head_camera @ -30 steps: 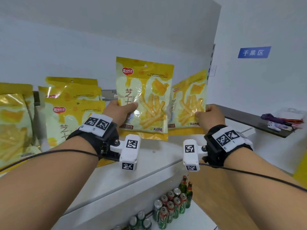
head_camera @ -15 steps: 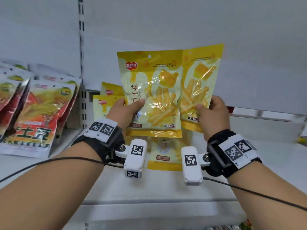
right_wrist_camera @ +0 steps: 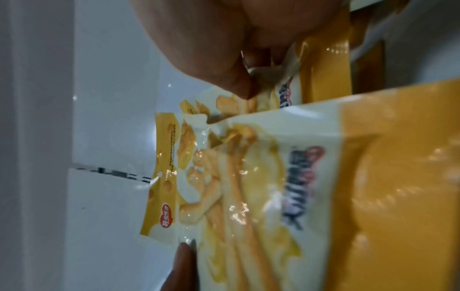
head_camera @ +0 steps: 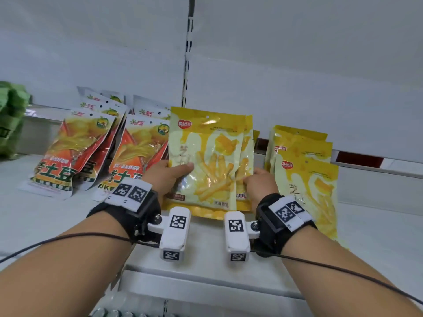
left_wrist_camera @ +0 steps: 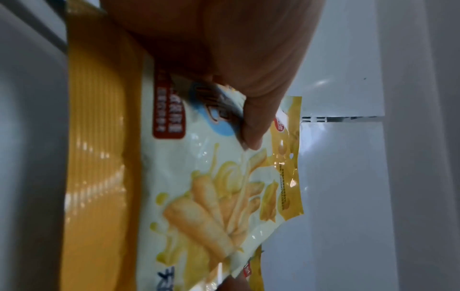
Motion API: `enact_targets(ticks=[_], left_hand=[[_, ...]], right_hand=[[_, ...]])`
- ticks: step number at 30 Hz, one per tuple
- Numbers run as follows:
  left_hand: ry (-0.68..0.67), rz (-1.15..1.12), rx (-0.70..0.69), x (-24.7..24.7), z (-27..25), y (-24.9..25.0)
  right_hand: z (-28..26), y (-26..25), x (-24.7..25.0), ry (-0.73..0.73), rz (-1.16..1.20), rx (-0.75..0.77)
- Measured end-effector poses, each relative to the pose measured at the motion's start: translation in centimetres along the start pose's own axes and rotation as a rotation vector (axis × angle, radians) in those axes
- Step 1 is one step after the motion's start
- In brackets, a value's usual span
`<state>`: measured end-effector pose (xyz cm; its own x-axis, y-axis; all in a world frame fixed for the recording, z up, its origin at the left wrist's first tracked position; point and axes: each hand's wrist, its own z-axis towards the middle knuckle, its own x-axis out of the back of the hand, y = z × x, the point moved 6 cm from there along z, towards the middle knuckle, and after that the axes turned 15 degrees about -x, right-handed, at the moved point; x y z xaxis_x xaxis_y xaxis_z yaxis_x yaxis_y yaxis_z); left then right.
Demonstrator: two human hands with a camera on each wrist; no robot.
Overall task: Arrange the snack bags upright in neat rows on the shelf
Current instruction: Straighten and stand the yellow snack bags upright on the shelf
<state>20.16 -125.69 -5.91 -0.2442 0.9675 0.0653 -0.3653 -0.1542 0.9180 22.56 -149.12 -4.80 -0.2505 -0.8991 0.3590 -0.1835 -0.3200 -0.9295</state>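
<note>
Front bag: yellow snack bag (head_camera: 207, 165) held upright above the white shelf (head_camera: 377, 229), printed with fries, a red heart logo and the large character 芝.
Second bag: same yellow design (head_camera: 246, 156), directly behind the front bag, its right edge showing.
Left hand: left hand (head_camera: 166, 177) grips the front bag's left edge, thumb on the face, fingers curled behind.
Right hand: right hand (head_camera: 259, 183) pinches the right edge of the second bag low down.
Yellow row: matching bags (head_camera: 306, 179) stand leaning just right of the hands.
Orange bags: two leaning rows (head_camera: 91, 152) on the left, green logo reading "Fanrong", large characters 土豆.
Green pack: partly visible at far left (head_camera: 11, 122); label unreadable.
Left wrist view: thumb (left_wrist_camera: 256, 122) over a blue emblem beside a red label; text blurred.
Right wrist view: thumb tip (right_wrist_camera: 239, 86) on the rear bag; blue lettering, blurred; hanging hole in the top seam.
</note>
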Motion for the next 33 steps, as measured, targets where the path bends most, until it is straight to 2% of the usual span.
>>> enact_targets(ticks=[5,8,10,12,14,18,29,33], left_hand=[[-0.101,0.042,0.129,-1.9,-0.7,-2.7],[-0.120,0.085,0.125,-2.8,-0.8,-2.8],[-0.117,0.093,0.113,-2.9,-0.6,-3.0],[-0.092,0.100,0.100,-2.8,-0.2,-3.3],[-0.089,0.096,0.107,-2.9,0.0,-3.7],[-0.098,0.022,0.116,-3.5,-0.2,-4.0],[-0.126,-0.118,0.071,-4.9,2.0,-3.7],[-0.154,-0.192,0.127,-5.3,2.5,-4.5]], right_hand=[[0.2,1.9,-0.4,0.043,-0.023,-0.128],[0.1,2.4,-0.2,0.048,0.129,-0.207],[-0.1,2.2,-1.0,-0.017,0.272,-0.185],[1.0,3.3,-1.6,-0.082,0.347,-0.254],[1.2,3.6,-2.5,-0.202,0.308,-0.243],[1.6,3.4,-3.1,-0.272,0.330,-0.166],[3.1,4.0,-3.4,-0.220,0.459,-0.127],[3.4,3.8,-3.5,-0.220,0.435,-0.119]])
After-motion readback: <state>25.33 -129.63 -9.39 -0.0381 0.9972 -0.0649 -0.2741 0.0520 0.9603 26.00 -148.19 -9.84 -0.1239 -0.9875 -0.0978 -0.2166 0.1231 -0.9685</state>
